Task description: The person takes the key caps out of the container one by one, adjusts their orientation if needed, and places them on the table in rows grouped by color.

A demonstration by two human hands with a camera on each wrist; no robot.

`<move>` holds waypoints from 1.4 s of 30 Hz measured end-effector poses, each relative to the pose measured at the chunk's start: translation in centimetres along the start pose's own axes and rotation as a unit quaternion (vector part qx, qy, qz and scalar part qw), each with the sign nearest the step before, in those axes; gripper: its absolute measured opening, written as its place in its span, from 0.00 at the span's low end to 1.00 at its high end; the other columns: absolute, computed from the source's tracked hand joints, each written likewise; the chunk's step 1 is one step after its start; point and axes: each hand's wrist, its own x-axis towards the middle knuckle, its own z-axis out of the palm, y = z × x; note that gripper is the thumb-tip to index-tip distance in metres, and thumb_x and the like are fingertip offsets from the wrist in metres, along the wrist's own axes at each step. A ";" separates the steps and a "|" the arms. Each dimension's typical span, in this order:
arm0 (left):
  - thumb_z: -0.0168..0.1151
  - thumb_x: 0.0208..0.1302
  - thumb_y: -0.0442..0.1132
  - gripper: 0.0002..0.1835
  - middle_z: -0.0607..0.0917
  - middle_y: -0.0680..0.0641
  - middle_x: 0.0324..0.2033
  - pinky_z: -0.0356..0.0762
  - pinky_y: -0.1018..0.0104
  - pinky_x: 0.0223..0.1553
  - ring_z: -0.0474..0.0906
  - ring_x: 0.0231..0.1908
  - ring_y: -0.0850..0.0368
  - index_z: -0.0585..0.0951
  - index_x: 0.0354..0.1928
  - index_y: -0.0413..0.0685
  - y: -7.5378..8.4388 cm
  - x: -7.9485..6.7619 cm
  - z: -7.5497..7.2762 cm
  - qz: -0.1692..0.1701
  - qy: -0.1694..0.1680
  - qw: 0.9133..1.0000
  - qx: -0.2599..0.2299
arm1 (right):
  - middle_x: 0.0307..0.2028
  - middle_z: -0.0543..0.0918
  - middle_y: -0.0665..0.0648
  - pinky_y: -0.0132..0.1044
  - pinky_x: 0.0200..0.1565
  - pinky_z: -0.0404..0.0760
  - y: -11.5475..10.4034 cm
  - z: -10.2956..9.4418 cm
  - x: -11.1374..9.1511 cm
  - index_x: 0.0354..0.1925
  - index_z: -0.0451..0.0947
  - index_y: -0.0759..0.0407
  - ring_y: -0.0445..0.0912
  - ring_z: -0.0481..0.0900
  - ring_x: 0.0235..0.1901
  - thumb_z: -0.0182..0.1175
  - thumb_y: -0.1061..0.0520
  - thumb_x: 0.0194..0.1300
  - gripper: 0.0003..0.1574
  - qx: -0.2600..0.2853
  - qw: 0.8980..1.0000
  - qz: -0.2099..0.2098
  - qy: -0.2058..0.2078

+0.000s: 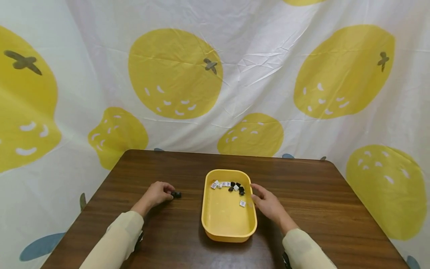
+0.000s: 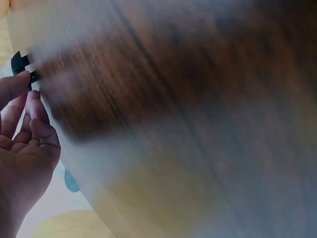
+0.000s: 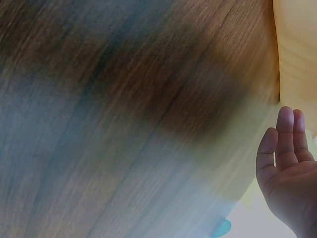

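While a small black piece (image 1: pixel 178 194) is pinched by the left hand (image 1: pixel 157 194), left of the yellow tray (image 1: pixel 228 220), the tray's right side is met by the right hand (image 1: pixel 268 204), fingers extended; white tiles (image 1: pixel 224 184) and dark pieces (image 1: pixel 241 189) are already inside, the pinched one left outside.

Which sort of room this is, I cannot tell with certainty — a white cloth (image 1: pixel 255 80) printed with yellow lemons (image 1: pixel 176 74) fills the background, behind a brown wood-grain table (image 1: pixel 302 194).
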 end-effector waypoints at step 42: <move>0.63 0.67 0.38 0.15 0.85 0.43 0.41 0.78 0.57 0.44 0.80 0.41 0.50 0.84 0.51 0.39 16.4 6.4 7.9 0.118 -0.082 0.989 0.027 | 0.38 0.80 0.60 0.47 0.43 0.83 0.3 0.1 0.3 0.70 0.68 0.56 0.49 0.81 0.37 0.55 0.59 0.74 0.28 0.004 1.000 0.006 0.007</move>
